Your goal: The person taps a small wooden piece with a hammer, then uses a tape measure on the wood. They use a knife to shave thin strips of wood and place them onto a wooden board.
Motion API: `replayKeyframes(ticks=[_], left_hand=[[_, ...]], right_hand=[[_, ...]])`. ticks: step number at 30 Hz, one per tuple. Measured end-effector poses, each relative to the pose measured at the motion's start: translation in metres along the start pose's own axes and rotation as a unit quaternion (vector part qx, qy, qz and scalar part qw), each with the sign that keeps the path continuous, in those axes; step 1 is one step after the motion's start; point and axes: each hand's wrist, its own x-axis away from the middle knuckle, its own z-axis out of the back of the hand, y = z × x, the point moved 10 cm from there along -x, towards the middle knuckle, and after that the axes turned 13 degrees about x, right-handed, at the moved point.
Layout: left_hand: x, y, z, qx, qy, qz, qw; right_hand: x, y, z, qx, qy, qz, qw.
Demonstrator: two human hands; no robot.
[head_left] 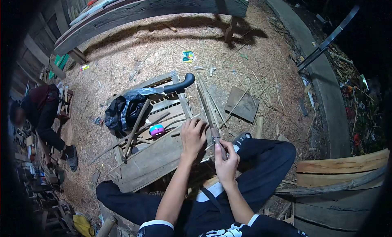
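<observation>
My right hand (227,163) is wrapped round the brown handle of what looks like a knife (215,133), thumb along the handle; its greyish front part points away from me. My left hand (192,135) is beside it, fingers curled down over the near right part of a slatted wooden crate (143,165). What these fingers hold is hidden; a short dark stick end shows left of them. On the crate lie a machete (179,85) with a black curved handle, a black plastic bag (124,112), several sticks and a small pink and blue object (157,130).
A long wooden bench (155,14) spans the far side. A square board (241,104) lies on the shavings-covered ground, right of the crate. Planks (341,188) stand at my right. Another person (45,114) sits at the left. A concrete strip (322,86) runs along the right.
</observation>
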Motion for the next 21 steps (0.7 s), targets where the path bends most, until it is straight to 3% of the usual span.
replayKeyframes(ticks=[5, 16, 21], left_hand=[[0.0007, 0.0023, 0.0052, -0.029, 0.025, -0.009, 0.999], [0.0032, 0.0065, 0.0087, -0.081, -0.071, -0.060, 0.992], [0.0028, 0.0009, 0.0090, -0.057, -0.059, -0.036, 0.996]], right_hand=[[-0.0028, -0.0031, 0.0031, -0.017, 0.005, -0.013, 1.000], [-0.0019, -0.0011, 0.0000, 0.004, 0.005, 0.025, 1.000], [0.0018, -0.0021, 0.0071, -0.012, -0.025, -0.002, 1.000]])
